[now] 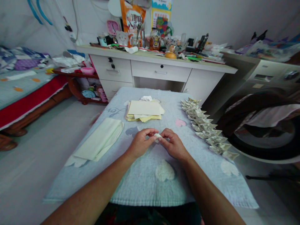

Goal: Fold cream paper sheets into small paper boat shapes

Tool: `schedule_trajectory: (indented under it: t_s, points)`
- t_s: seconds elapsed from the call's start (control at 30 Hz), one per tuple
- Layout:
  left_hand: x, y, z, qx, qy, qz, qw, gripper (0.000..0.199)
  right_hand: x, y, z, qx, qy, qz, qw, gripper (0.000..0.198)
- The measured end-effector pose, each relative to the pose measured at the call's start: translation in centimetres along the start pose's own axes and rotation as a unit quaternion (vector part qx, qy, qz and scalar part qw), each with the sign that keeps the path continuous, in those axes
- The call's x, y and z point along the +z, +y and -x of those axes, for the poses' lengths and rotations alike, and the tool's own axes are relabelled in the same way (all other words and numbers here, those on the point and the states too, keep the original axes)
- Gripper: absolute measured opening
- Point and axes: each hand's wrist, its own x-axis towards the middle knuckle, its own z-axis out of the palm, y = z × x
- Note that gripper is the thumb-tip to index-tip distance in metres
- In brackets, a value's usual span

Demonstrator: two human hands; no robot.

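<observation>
Both left hand (140, 142) and right hand (173, 144): folded paper (157, 136) is pinched by nearly closed fingertips.
Boat-shaped origami (202, 121): lined right of fingers.
Tear: could be caused by overpulling.

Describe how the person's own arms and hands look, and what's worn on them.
The left hand and right hand are ungloved. Both forearms are sleeveless as far as the picture shows, without watch or bracelet. No ring can be made out.
</observation>
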Motion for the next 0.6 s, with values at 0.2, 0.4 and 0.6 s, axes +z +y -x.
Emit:
schedule_trajectory:
  t_s: [0.2, 0.4, 0.6]
  points:
    - [-0.2, 0.5, -0.1, 0.003, -0.041, -0.001, 0.999, 0.018, -0.1, 0.1, 0.0, -0.022, -0.015, -0.012, 1.0, 0.025]
    - [-0.3, -0.2, -0.2, -0.028, -0.077, 0.039, 0.996, 0.018, 0.0, 0.0, -0.1, -0.022, -0.036, -0.004, 0.999, 0.03]
    - [-0.3, -1.0, -0.4, -0.051, -0.065, 0.111, 0.99, 0.019, -0.2, 0.0, 0.0, 0.0, -0.052, -0.035, 0.998, 0.017]
